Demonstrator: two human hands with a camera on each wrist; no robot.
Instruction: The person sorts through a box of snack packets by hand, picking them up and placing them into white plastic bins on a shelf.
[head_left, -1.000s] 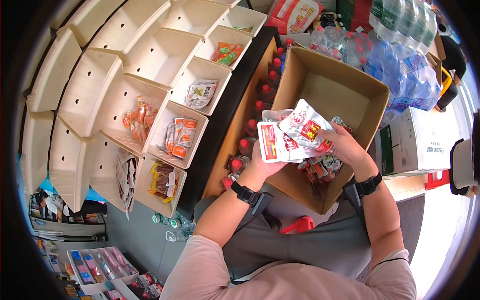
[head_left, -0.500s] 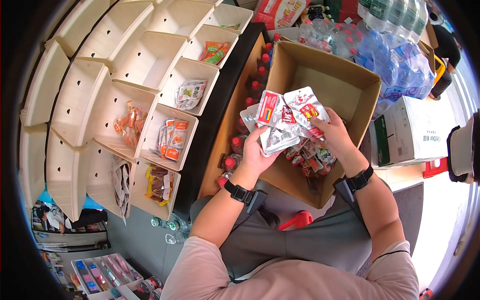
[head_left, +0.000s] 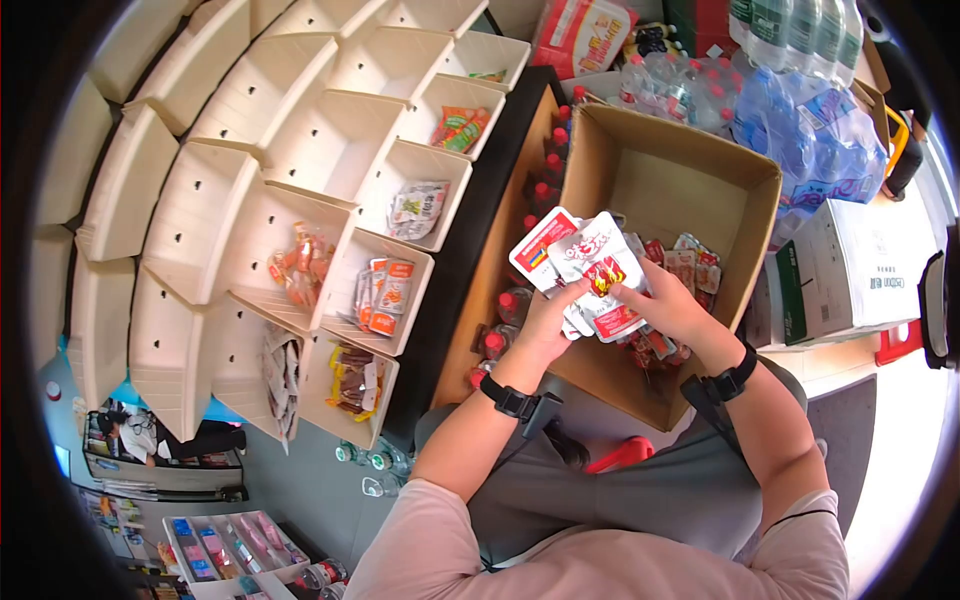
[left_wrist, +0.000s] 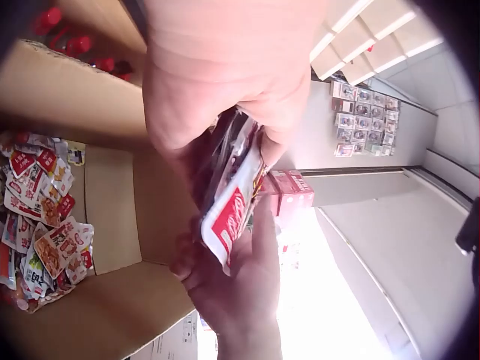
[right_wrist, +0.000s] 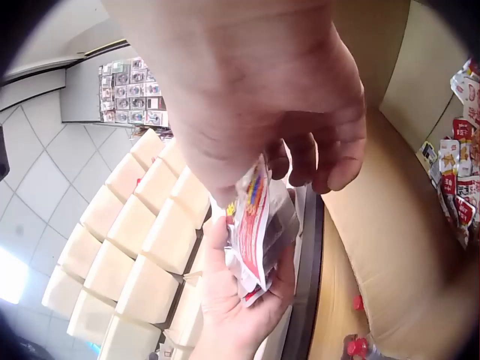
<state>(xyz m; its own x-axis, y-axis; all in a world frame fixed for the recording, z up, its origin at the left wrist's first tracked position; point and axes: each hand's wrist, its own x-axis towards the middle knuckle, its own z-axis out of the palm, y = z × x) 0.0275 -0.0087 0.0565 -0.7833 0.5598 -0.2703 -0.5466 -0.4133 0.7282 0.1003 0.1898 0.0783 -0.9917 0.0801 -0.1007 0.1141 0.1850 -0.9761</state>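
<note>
Both hands hold a small stack of white and red snack packets [head_left: 598, 262] over the near left part of an open cardboard box [head_left: 672, 150]. The left hand [head_left: 545, 325] grips the stack from the left, thumb on top. From the right, the right hand [head_left: 680, 305] pinches it with its thumb on the front packet. In the left wrist view the packets [left_wrist: 234, 210] are seen edge-on between the hands. More loose packets [left_wrist: 45, 217] lie inside the box.
Tilted cream bins [head_left: 330, 150] rise at the left, some holding packets. Red-capped bottles [head_left: 545, 193] stand between the bins and the box. Wrapped water bottles [head_left: 810, 150] and a white carton [head_left: 860, 270] are at the right.
The fanned packets have been drawn together into a tighter stack, and the left thumb has come onto their front. The head view has shifted a little.
</note>
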